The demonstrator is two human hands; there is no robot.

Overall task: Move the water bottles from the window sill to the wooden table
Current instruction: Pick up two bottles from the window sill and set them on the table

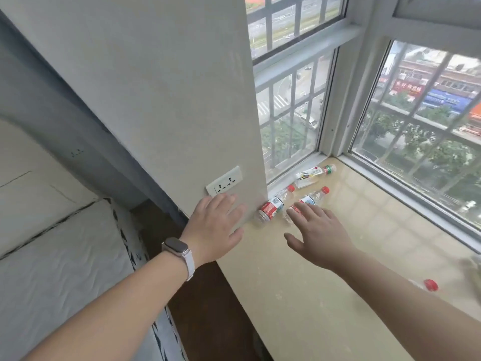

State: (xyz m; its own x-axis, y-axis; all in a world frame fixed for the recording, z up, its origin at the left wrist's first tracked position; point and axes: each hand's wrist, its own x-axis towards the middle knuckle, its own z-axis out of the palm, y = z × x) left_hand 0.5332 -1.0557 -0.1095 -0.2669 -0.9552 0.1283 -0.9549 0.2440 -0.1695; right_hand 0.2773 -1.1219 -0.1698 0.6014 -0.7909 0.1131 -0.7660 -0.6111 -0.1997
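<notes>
Hands near: my left hand (216,225) and right hand (318,234), grip wide and empty, hover over the glossy stone window sill (338,295). Beyond lie three clear plastic bottles: one (273,205) by the wall, one (309,200) under my fingertips, one (316,173) farthest. Likely light, smooth, crushable; I would grasp mid-body at the label.

Red-capped bottles (272,206) flat on sill (325,256)
</notes>
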